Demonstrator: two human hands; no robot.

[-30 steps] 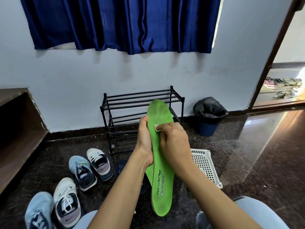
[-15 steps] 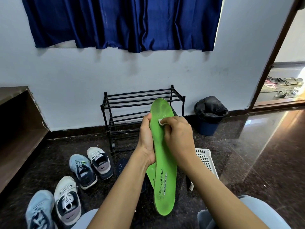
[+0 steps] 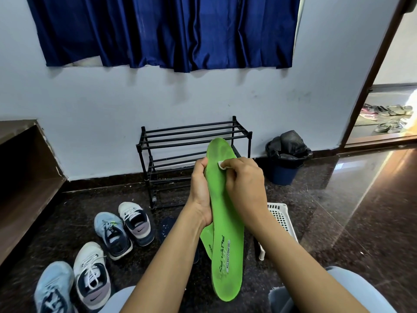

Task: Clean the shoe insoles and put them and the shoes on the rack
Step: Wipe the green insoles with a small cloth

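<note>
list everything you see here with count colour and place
held insole: one, green, in both hands
second insole: one, green, partly behind the held insole
dark insole: one, dark blue, floor by left forearm
wipe: one, white, on the held insole
shoes: four, light blue and white, floor at left
rack: one, black, against the wall
bin: one, blue with black bag, right of rack
basket: one, white, floor behind right forearm
curtain: one, blue, above the rack
left hand: grips held insole's edge
right hand: pinches the wipe
</note>
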